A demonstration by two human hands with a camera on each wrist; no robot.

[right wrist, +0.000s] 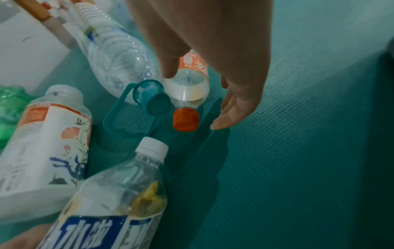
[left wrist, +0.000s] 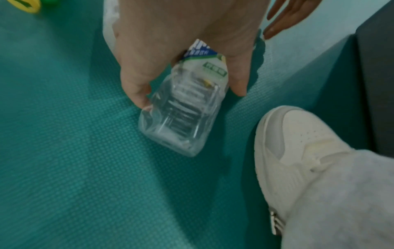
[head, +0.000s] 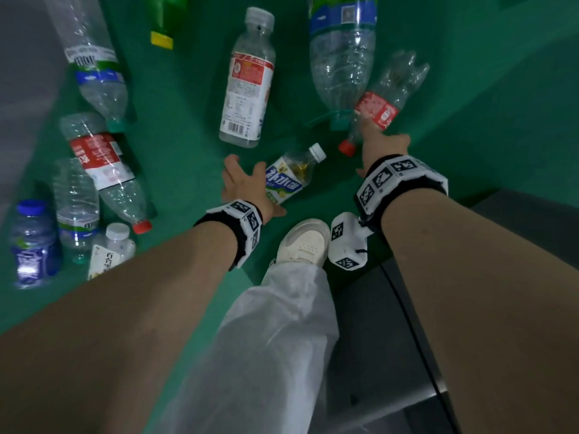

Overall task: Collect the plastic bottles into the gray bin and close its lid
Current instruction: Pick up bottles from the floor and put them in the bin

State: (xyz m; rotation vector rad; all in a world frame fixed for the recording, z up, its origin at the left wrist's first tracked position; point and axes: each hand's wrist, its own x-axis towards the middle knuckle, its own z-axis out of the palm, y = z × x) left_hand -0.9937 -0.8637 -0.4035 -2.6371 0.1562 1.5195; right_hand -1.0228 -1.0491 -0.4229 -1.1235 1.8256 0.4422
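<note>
My left hand (head: 247, 186) grips a small clear bottle (head: 291, 177) with a blue and white label and a white cap, lying on the green floor. In the left wrist view, thumb and fingers curl round this bottle (left wrist: 187, 116) from both sides. My right hand (head: 383, 145) reaches over a red-capped bottle with a red label (head: 377, 109). In the right wrist view, its fingers (right wrist: 226, 118) arch over that bottle's neck (right wrist: 187, 94) without closing. The gray bin (head: 376, 339) is at the lower right, mostly hidden by my right arm.
Several bottles lie on the floor: a white-labelled one (head: 246, 86), a big clear one with a teal cap (head: 341, 57) touching the red-capped bottle, a green one (head: 161, 23), and a cluster at the left (head: 94, 158). My white shoe (head: 300, 242) stands beside the bin.
</note>
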